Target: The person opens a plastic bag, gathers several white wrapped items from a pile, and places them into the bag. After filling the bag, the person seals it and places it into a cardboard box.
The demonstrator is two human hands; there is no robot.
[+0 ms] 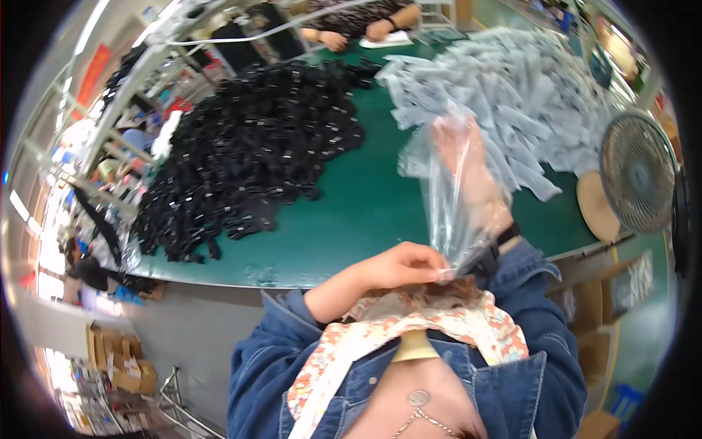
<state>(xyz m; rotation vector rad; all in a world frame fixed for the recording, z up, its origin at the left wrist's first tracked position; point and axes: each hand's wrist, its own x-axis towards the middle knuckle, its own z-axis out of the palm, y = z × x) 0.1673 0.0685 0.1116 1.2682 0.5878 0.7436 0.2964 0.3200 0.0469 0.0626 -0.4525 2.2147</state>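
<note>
A clear plastic bag (439, 212) stretches upright between my two hands above the near right part of the table. My left hand (406, 265) is closed in a pinch on the bag's near edge, close to my body. My right hand (459, 146) reaches forward along the bag, with a dark watch on its wrist. Its fingers look stretched out and show through the plastic, and the forearm seems to run inside the bag. Beyond this hand lies a large pile of pale grey-blue, sleeve-like fabric pieces (504, 95), some in clear wrapping.
On the green table (351, 197), a big heap of black strap-like pieces (248, 146) spreads at the left. A round fan (638, 172) stands at the right edge beside a tan disc (596, 205). Across the table, another person's hands (358, 36) rest near a white sheet. Cardboard boxes (121, 358) sit lower left.
</note>
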